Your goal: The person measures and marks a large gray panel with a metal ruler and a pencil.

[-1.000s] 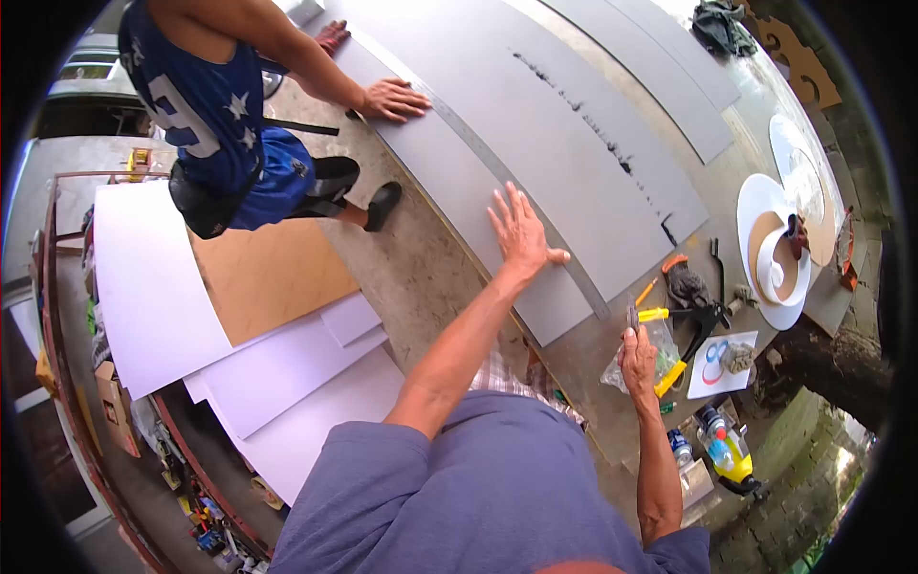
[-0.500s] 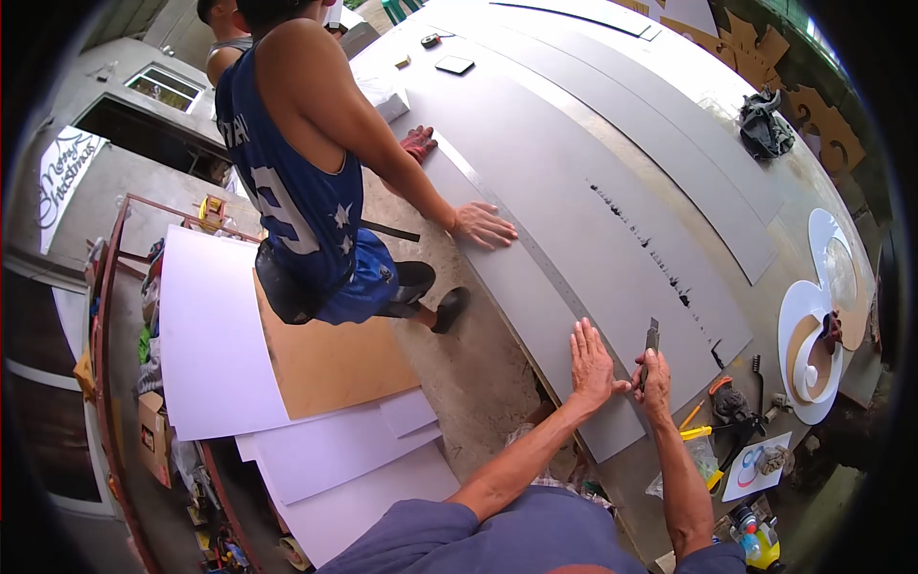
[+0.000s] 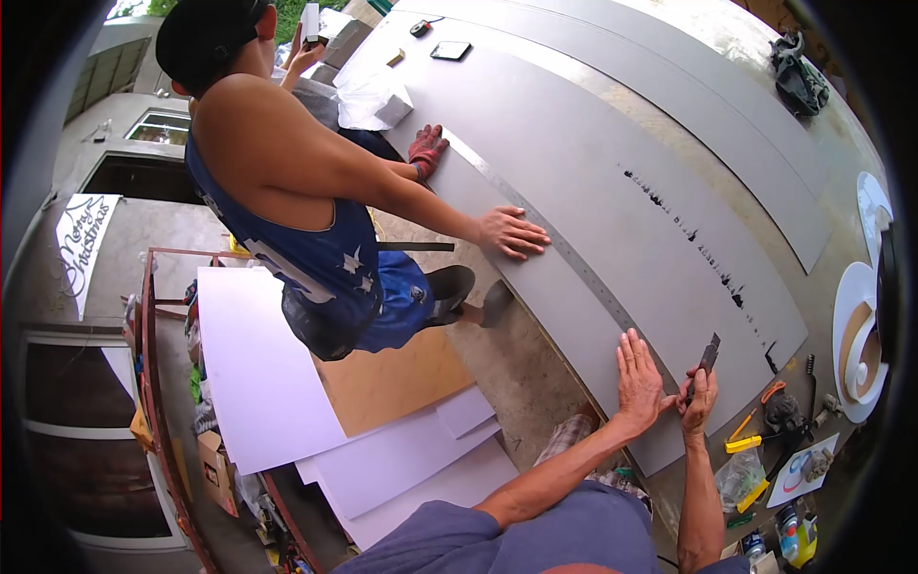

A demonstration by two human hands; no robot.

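Observation:
My left hand lies flat with fingers stretched out, pressing at the near end of a long metal ruler. The ruler rests on a large grey sheet that covers much of the table. Beside it, on the right, my right hand is closed around a utility knife, its tip pointing up and away from me. My left thumb reaches close to the right hand. Farther along, a co-worker's bare hand presses by the ruler, and a red-gloved hand rests near its far end.
A co-worker leans over the table's left side. Black marks run along the grey sheet. At right lie yellow-handled tools, a dark glove and white cut-out shapes. A phone lies at the far end. White boards stand at left.
The view has shifted, so the table and hands appear farther right. The co-worker leans farther over the table. My left hand stays on the ruler; the knife remains in my right.

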